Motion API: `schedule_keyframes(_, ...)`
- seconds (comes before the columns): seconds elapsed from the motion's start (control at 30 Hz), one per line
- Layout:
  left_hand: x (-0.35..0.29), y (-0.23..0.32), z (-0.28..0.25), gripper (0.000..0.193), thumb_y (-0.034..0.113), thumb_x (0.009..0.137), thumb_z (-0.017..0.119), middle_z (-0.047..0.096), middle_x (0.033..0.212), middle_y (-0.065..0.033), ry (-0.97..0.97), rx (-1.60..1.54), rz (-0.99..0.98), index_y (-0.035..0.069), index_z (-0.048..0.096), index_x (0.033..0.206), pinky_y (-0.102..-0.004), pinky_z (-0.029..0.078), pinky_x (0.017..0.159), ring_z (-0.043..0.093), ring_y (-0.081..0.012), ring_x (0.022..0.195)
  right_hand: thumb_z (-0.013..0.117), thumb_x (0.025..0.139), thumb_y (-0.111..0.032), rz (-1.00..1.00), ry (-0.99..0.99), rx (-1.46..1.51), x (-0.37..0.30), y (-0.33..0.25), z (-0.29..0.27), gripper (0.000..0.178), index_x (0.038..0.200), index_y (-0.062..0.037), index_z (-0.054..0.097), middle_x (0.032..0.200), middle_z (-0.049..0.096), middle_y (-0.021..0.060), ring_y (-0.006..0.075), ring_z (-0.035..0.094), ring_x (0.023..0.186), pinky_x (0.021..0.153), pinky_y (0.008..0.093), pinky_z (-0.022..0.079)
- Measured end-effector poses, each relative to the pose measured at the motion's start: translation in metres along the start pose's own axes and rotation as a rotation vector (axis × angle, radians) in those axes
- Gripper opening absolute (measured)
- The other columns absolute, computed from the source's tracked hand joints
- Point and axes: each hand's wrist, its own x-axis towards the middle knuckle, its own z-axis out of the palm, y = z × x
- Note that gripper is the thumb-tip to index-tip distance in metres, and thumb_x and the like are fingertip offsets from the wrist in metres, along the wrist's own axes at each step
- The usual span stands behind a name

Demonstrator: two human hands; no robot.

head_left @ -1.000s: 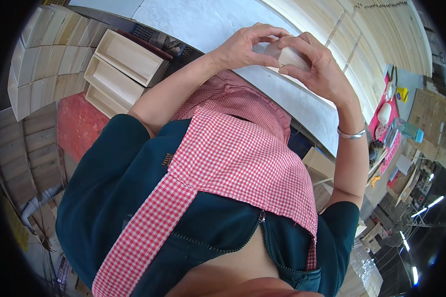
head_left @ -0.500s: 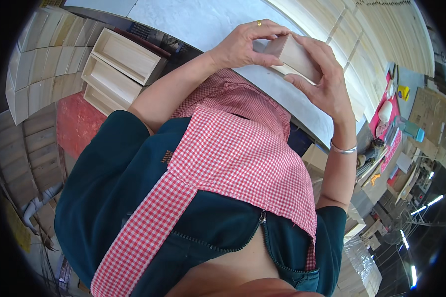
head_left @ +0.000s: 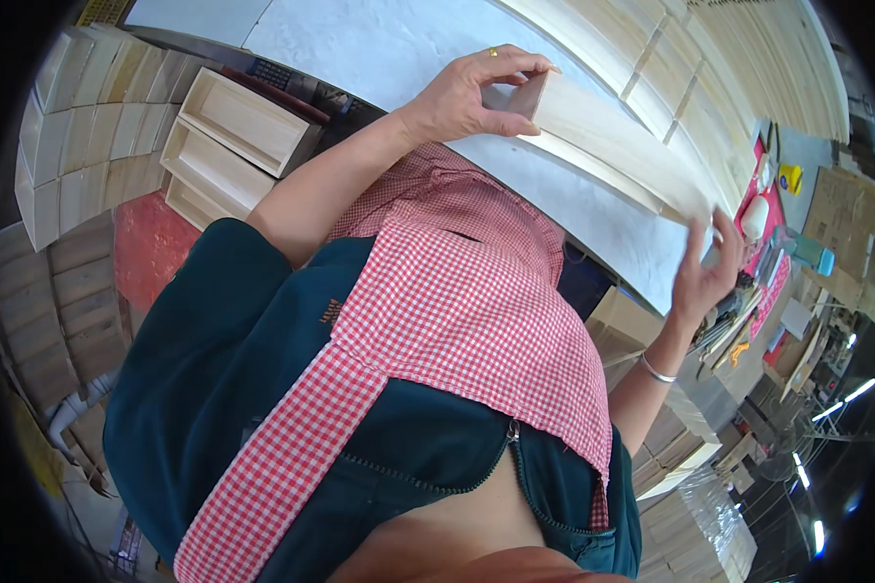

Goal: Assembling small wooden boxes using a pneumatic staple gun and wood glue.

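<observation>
A long, pale wooden box [head_left: 612, 131] lies tilted over the white-grey worktop [head_left: 350, 44], its near-left end facing me. My left hand [head_left: 467, 97] grips that end between thumb and fingers. A gold-coloured ring is on one finger. At the box's right end is my right hand [head_left: 708, 272], its thumb and fingers apart and slightly blurred. Whether its fingertips touch the box I cannot tell. Below the box's long side runs a lighter wooden strip [head_left: 593, 167]; I cannot tell whether it belongs to the box.
Open wooden boxes [head_left: 248, 117] sit at the left by a red surface [head_left: 156, 248], beside a stack of wooden pieces [head_left: 92, 121]. More wooden boards [head_left: 612, 39] line the worktop's far side. At the right lie a yellow item [head_left: 789, 179] and cardboard [head_left: 841, 228].
My right hand has moved right and toward me, off the box's near part to its far end. My left hand has shifted slightly left, still on the box. More of the box's length now shows.
</observation>
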Motion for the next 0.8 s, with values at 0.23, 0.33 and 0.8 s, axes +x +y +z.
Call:
schedule_keyframes(0.23, -0.002, -0.004, 0.000, 0.065, 0.023, 0.074, 0.090, 0.066, 0.123, -0.0023, 0.005, -0.066, 0.003, 0.016, 0.066, 0.134, -0.0314, 0.052, 0.102, 0.064, -0.0224, 0.108, 0.088, 0.076, -0.023, -0.534, -0.372, 0.194, 0.045, -0.103, 0.063, 0.068, 0.138, -0.0195, 0.062, 0.140, 0.059, 0.0078, 0.0309, 0.056, 0.125, 0.109, 0.0413, 0.045)
schedule_keyframes(0.33, -0.002, -0.004, -0.001, 0.065, 0.022, 0.074, 0.090, 0.065, 0.123, -0.0021, 0.006, -0.074, -0.002, 0.015, 0.066, 0.134, -0.0316, 0.051, 0.105, 0.064, -0.0222, 0.109, 0.088, 0.076, -0.022, -0.692, -0.447, 0.110, 0.067, -0.115, 0.079, 0.068, 0.139, -0.0205, 0.062, 0.136, 0.060, 0.0064, 0.0311, 0.061, 0.118, 0.104, 0.0407, 0.050)
schedule_keyframes(0.8, -0.003, 0.000, -0.001, 0.063, 0.018, 0.074, 0.090, 0.067, 0.118, -0.0025, -0.002, -0.182, -0.081, 0.013, 0.067, 0.133, -0.0323, 0.048, 0.107, 0.064, -0.0214, 0.108, 0.087, 0.078, -0.018, -0.575, -0.851, 0.416, 0.095, -0.119, 0.094, 0.054, 0.128, -0.0189, 0.066, 0.117, 0.067, 0.0072, 0.0296, 0.067, 0.103, 0.088, 0.0375, 0.059)
